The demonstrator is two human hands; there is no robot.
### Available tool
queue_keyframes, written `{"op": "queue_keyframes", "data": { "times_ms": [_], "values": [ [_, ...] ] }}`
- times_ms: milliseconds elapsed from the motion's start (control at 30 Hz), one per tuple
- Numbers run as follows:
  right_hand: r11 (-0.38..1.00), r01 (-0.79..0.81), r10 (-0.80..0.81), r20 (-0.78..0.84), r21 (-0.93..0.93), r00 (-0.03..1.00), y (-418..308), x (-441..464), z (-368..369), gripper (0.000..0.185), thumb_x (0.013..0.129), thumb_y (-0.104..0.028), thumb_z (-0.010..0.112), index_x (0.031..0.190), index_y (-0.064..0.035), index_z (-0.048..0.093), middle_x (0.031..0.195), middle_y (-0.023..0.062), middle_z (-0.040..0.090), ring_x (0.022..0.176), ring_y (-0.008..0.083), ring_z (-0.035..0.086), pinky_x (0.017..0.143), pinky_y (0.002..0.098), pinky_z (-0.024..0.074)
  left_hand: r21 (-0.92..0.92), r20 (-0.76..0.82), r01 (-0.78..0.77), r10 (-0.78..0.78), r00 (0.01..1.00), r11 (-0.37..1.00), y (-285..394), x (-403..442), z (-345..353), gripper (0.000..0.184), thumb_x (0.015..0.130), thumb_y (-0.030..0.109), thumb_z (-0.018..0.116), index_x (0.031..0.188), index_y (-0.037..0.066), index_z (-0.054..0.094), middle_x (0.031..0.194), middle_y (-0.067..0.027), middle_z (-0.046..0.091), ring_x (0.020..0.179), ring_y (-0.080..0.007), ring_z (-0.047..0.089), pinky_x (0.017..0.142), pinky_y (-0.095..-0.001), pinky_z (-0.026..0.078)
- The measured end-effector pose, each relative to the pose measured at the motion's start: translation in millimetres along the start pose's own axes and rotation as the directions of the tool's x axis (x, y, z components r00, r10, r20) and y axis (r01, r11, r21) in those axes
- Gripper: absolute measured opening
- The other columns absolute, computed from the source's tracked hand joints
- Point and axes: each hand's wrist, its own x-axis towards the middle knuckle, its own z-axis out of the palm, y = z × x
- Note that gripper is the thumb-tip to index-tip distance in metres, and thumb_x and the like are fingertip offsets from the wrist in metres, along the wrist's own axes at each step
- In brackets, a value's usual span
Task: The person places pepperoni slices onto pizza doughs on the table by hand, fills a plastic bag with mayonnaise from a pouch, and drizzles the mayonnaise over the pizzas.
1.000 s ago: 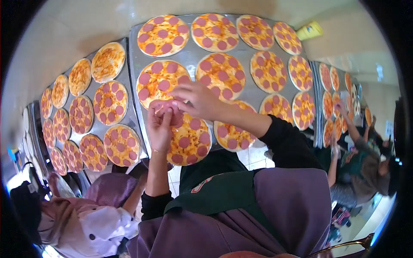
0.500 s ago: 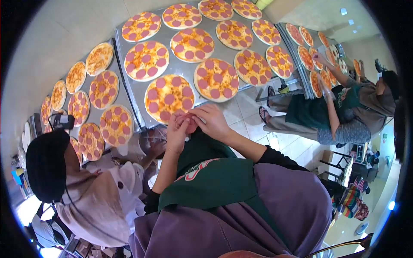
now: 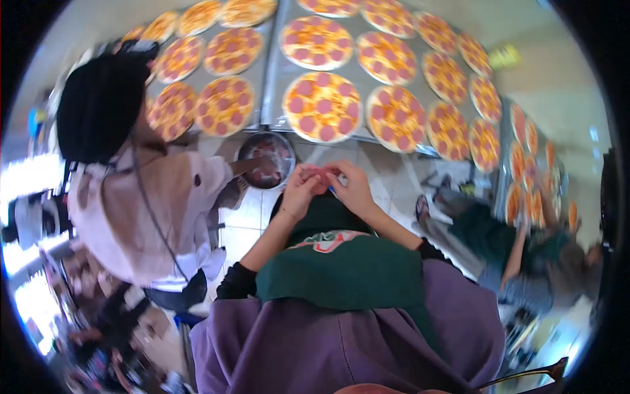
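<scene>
In front of my green apron, my left hand [image 3: 300, 191] and my right hand [image 3: 352, 188] meet at the fingertips. Between them they pinch a small stack of pink sausage slices [image 3: 320, 177]; the number of slices cannot be made out. Just beyond my hands, a pizza [image 3: 321, 106] topped with cheese and round sausage slices lies near the front edge of the metal table [image 3: 275, 108]. Another topped pizza [image 3: 396, 118] is to its right.
On my left, a co-worker [image 3: 144, 210] in a light top reaches into a round bowl [image 3: 289, 157] with pink pieces inside. Rows of pizzas cover the tables ahead. Another co-worker [image 3: 538, 256] handles pizzas at a further table on the right, blurred.
The view has swung to the left, and the bowl beside the co-worker now shows more fully. My hands stay together on the sausage slices, a little apart from the nearest pizza.
</scene>
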Motion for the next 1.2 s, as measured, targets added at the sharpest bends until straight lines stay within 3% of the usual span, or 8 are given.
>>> {"op": "queue_keyframes", "data": {
  "times_ms": [67,133,233,267,400,767,833,1200],
  "values": [
    [0.998,-0.023,0.018,0.066,0.066,0.998,4,-2,13,0.015,0.079,-0.003,0.059,0.094,-0.0015,0.061,0.079,0.0091,0.061,0.072,0.0205,0.062,0.063,0.0297,0.0479,-0.09,-0.105,-0.051,0.041,0.994,0.995,-7,-7,-9,0.016,0.088,0.003,0.05,0.103,0.007,0.046,0.098,-0.0095,0.06,0.082,-0.0169,0.06,0.065,-0.0254,0.05],
    [0.928,-0.248,0.206,0.171,0.277,0.963,11,-2,28,0.013,0.082,-0.004,0.06,0.094,0.0005,0.061,0.079,0.0066,0.063,0.07,0.0128,0.06,0.062,0.0248,0.047,-0.201,-0.179,-0.098,0.062,0.982,0.975,-14,-12,-18,0.016,0.088,0.006,0.05,0.104,0.007,0.046,0.102,-0.0108,0.059,0.086,-0.0177,0.059,0.068,-0.0284,0.05],
    [0.853,-0.336,0.217,0.314,0.399,0.924,26,-5,52,0.014,0.083,-0.006,0.06,0.094,0.0022,0.06,0.079,0.005,0.063,0.069,0.0085,0.057,0.062,0.0228,0.0465,-0.252,-0.268,-0.114,0.044,0.962,0.961,-22,-25,-30,0.02,0.088,0.007,0.049,0.108,0.006,0.046,0.106,-0.011,0.056,0.095,-0.0208,0.057,0.078,-0.0375,0.05],
    [0.881,-0.331,0.207,0.352,0.339,0.913,42,-8,65,0.014,0.082,-0.004,0.06,0.094,0.0011,0.06,0.081,0.0077,0.063,0.069,0.0132,0.06,0.062,0.0251,0.0478,-0.238,-0.3,-0.117,0.041,0.953,0.964,-27,-30,-36,0.024,0.087,0.006,0.05,0.111,0.005,0.046,0.107,-0.011,0.056,0.096,-0.0212,0.057,0.08,-0.0371,0.049],
    [0.99,-0.002,-0.051,0.37,0.142,0.928,20,-2,74,0.015,0.077,-0.001,0.059,0.091,-0.0011,0.059,0.084,0.0142,0.059,0.074,0.0299,0.061,0.065,0.0328,0.0497,-0.243,-0.37,-0.189,0.089,0.925,0.951,-39,-54,-49,0.025,0.087,0.002,0.048,0.111,0.001,0.046,0.108,-0.0121,0.055,0.096,-0.0219,0.058,0.083,-0.0355,0.049],
    [0.98,0.101,-0.177,0.526,0.17,0.832,23,-15,92,0.013,0.076,-0.005,0.059,0.089,-0.0026,0.06,0.087,0.014,0.058,0.082,0.0335,0.058,0.071,0.0387,0.0469,-0.372,-0.54,-0.295,0.053,0.84,0.88,-56,-86,-54,0.027,0.085,-0.007,0.048,0.11,0.002,0.046,0.101,-0.0165,0.058,0.093,-0.023,0.06,0.09,-0.0349,0.048],
    [0.969,0.208,-0.247,0.532,0.133,0.81,21,-12,86,0.013,0.078,-0.007,0.057,0.09,-0.003,0.061,0.087,0.0141,0.058,0.082,0.0334,0.057,0.071,0.0392,0.0466,-0.404,-0.577,-0.324,0.037,0.816,0.855,-57,-84,-48,0.027,0.085,-0.007,0.047,0.11,0.002,0.047,0.101,-0.0162,0.058,0.094,-0.0237,0.06,0.089,-0.0361,0.049],
    [0.927,0.367,-0.365,0.418,0.079,0.832,0,46,96,0.012,0.081,-0.01,0.056,0.091,-0.0049,0.06,0.087,0.0126,0.06,0.081,0.0318,0.059,0.07,0.0389,0.0477,-0.294,-0.518,-0.363,0.172,0.838,0.884,-1,-48,-60,0.025,0.085,-0.008,0.047,0.108,0.002,0.051,0.101,-0.0134,0.059,0.093,-0.0212,0.06,0.087,-0.0375,0.05]
  ]
}}
